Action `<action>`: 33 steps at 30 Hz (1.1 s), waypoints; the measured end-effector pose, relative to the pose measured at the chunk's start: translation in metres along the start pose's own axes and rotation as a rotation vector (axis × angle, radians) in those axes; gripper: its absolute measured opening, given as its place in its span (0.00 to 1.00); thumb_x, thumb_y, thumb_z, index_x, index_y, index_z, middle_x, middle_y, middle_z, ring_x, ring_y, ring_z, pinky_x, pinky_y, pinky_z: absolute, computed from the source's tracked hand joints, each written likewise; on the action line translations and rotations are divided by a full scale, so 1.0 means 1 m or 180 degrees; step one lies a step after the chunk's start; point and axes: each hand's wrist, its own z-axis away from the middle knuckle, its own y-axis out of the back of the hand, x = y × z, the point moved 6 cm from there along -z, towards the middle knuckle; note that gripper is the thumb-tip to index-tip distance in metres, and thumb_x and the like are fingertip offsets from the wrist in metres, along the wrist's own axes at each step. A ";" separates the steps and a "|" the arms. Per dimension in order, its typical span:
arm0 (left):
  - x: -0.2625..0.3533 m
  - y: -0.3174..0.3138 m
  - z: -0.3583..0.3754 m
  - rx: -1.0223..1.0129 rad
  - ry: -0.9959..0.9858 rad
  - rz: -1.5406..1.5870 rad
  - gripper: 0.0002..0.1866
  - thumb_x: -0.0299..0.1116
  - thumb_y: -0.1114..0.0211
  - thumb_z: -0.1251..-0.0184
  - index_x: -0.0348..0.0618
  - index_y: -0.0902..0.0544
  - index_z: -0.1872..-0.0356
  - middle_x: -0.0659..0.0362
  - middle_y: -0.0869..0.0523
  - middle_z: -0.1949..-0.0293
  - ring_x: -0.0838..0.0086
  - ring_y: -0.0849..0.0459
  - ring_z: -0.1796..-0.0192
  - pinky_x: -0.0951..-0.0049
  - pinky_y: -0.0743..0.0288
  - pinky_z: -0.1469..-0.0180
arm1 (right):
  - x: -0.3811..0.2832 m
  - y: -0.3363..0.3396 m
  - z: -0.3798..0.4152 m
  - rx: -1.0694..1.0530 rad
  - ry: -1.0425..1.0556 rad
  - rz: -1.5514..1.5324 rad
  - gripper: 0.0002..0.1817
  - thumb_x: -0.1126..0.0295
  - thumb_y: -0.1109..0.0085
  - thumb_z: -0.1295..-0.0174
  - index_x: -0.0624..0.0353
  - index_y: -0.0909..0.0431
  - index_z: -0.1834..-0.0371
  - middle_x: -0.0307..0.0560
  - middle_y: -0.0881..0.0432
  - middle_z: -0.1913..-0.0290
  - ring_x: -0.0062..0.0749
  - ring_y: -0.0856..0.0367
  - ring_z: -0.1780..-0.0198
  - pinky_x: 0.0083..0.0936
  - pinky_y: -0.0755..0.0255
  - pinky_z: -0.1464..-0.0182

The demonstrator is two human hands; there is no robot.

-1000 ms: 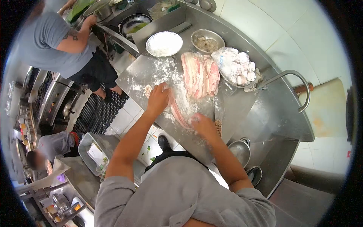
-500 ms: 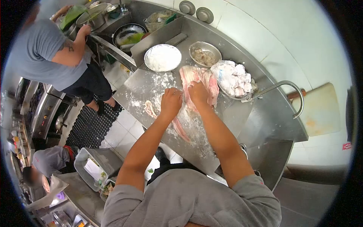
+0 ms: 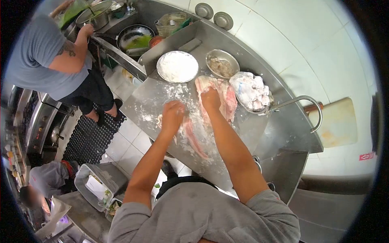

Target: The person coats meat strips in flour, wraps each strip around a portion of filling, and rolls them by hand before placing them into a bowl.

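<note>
A pale pink, fatty slab of raw meat (image 3: pixel 227 106) lies flat on the floured steel counter. My right hand (image 3: pixel 211 99) rests on its left part, fingers closed on the meat's surface. To the left, my left hand (image 3: pixel 173 116) hovers over the flour-dusted steel with curled, slightly blurred fingers; I cannot tell what is in them. Below that hand, a long thin strip of meat (image 3: pixel 193 139) runs toward me. Another pale piece (image 3: pixel 160 120) shows at the hand's left, partly covered by it.
Behind the hands stand a bowl of white flour (image 3: pixel 177 67), a metal bowl with wet greyish pieces (image 3: pixel 222 65) and a plastic-wrapped heap of floured pieces (image 3: pixel 252 91). A curved metal pipe (image 3: pixel 314 99) rises at right. One person (image 3: pixel 48 60) works at left; another (image 3: pixel 50 178) bends lower left.
My left hand has moved left, away from the slab and over the smaller pieces. My right hand stays on the slab. The whole view has shifted slightly.
</note>
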 end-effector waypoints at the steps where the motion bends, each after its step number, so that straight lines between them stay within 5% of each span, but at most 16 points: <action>1: -0.009 0.012 0.002 0.0023 0.0088 -0.0061 0.10 0.25 0.37 0.47 0.39 0.18 0.62 0.49 0.22 0.55 0.57 0.26 0.50 0.65 0.31 0.46 | -0.001 -0.001 0.000 -0.0006 -0.0035 0.0039 0.24 0.62 0.46 0.48 0.57 0.26 0.47 0.57 0.23 0.51 0.49 0.24 0.48 0.42 0.28 0.49; 5: -0.035 0.060 0.004 0.0390 0.0068 -0.0096 0.09 0.24 0.37 0.47 0.38 0.18 0.63 0.49 0.23 0.53 0.56 0.27 0.50 0.63 0.31 0.46 | 0.001 -0.008 -0.005 0.0354 0.0118 0.0024 0.27 0.61 0.45 0.49 0.56 0.28 0.43 0.56 0.22 0.50 0.49 0.24 0.47 0.43 0.30 0.48; 14: -0.052 0.073 0.006 0.0592 -0.0130 -0.0114 0.08 0.21 0.38 0.51 0.36 0.19 0.67 0.50 0.23 0.53 0.55 0.27 0.50 0.61 0.32 0.47 | -0.017 -0.003 -0.020 0.0017 -0.0040 0.0182 0.29 0.61 0.40 0.50 0.56 0.28 0.42 0.57 0.23 0.47 0.49 0.26 0.44 0.40 0.31 0.45; 26: -0.055 0.074 0.005 0.0506 -0.0138 0.0001 0.07 0.23 0.38 0.53 0.39 0.19 0.70 0.53 0.22 0.55 0.57 0.27 0.51 0.61 0.32 0.48 | -0.032 -0.004 -0.042 -0.0200 -0.0002 -0.0079 0.19 0.58 0.40 0.49 0.56 0.19 0.56 0.56 0.19 0.55 0.47 0.21 0.49 0.39 0.28 0.49; 33: -0.058 0.073 0.005 0.0450 -0.0118 0.0003 0.07 0.25 0.37 0.54 0.41 0.19 0.70 0.54 0.22 0.55 0.57 0.27 0.51 0.60 0.33 0.48 | -0.037 -0.014 -0.052 -0.0342 -0.0095 0.0707 0.20 0.54 0.42 0.49 0.59 0.19 0.61 0.57 0.19 0.55 0.49 0.21 0.51 0.39 0.28 0.50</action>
